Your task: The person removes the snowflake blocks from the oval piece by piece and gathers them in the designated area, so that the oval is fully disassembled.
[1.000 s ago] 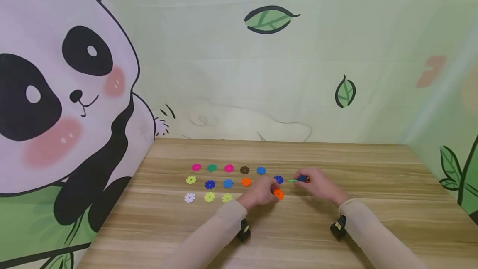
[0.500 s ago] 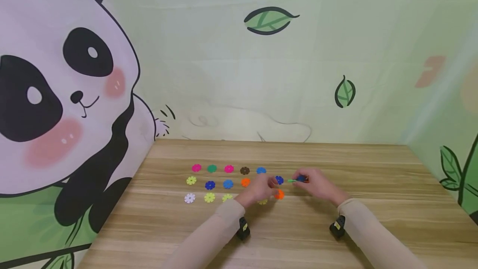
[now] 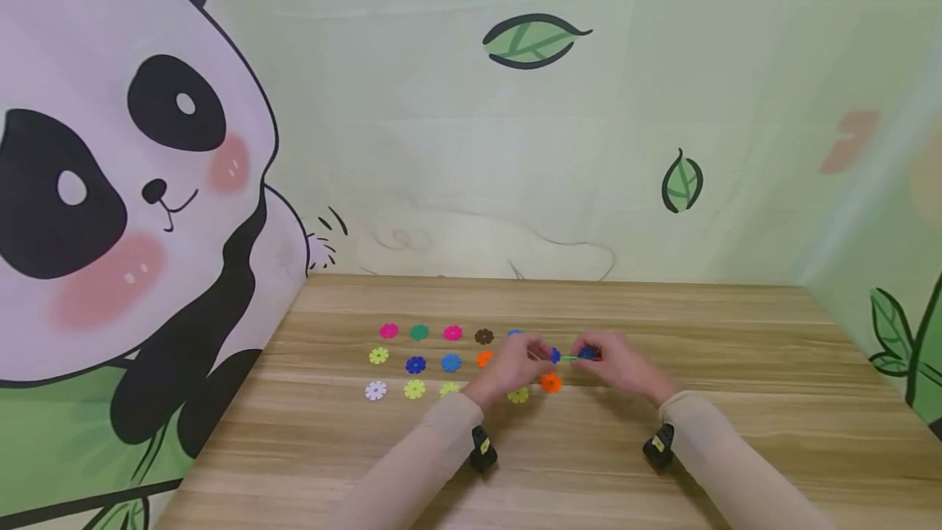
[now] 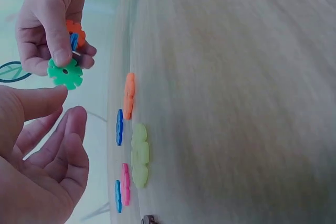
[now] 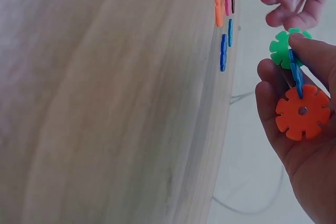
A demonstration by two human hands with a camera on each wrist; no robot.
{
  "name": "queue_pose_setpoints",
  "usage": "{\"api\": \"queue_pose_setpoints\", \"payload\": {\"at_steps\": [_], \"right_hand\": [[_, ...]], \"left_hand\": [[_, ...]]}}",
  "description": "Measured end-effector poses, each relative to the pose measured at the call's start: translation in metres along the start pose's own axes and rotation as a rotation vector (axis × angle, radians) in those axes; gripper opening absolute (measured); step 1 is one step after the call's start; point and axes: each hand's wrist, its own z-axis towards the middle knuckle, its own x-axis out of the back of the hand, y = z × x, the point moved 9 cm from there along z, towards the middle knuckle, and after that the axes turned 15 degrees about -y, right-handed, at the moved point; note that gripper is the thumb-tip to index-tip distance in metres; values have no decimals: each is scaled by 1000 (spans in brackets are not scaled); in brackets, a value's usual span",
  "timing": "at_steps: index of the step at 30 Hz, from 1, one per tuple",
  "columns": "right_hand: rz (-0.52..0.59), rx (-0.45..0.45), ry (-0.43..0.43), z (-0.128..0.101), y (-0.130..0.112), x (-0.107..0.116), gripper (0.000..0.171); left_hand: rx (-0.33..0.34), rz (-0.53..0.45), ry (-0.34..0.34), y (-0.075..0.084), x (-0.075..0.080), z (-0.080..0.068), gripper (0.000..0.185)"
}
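My right hand (image 3: 589, 352) pinches a small cluster of joined snowflake discs: a green disc (image 5: 283, 48), a thin blue disc (image 5: 296, 72) and an orange disc (image 5: 302, 111). In the left wrist view the green disc (image 4: 64, 73) faces my left hand (image 4: 65, 106), whose relaxed fingers hold nothing a short gap away. Seen from the head, the left hand (image 3: 540, 350) hovers just left of the cluster (image 3: 577, 357), above the wooden table (image 3: 589, 448).
Loose discs lie in rows on the table: pink (image 3: 388, 331), green (image 3: 419, 333), brown (image 3: 483, 337), blue (image 3: 450, 362), white (image 3: 375, 390), yellow (image 3: 414, 388). An orange disc (image 3: 550, 383) and a yellow-green disc (image 3: 518, 395) lie under the hands. Printed panda walls close the left and back.
My left hand rose from beside the orange disc on the table and moved right toward the cluster, uncovering a yellow-green disc. The right hand shifted slightly left with the cluster.
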Motion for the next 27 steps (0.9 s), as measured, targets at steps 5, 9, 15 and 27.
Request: {"api": "queue_pose_setpoints", "payload": {"at_steps": [5, 9, 15, 27], "right_hand": [[16, 2, -16, 2, -2, -2, 5], [21, 10, -27, 4, -5, -3, 5], [18, 32, -30, 6, -6, -3, 4], [29, 34, -42, 7, -9, -5, 4]], "left_hand": [[-17, -34, 20, 3, 0, 2, 10], [-26, -24, 27, 4, 0, 4, 6], [-54, 42, 42, 9, -1, 5, 7], [-71, 75, 91, 10, 2, 5, 4]]}}
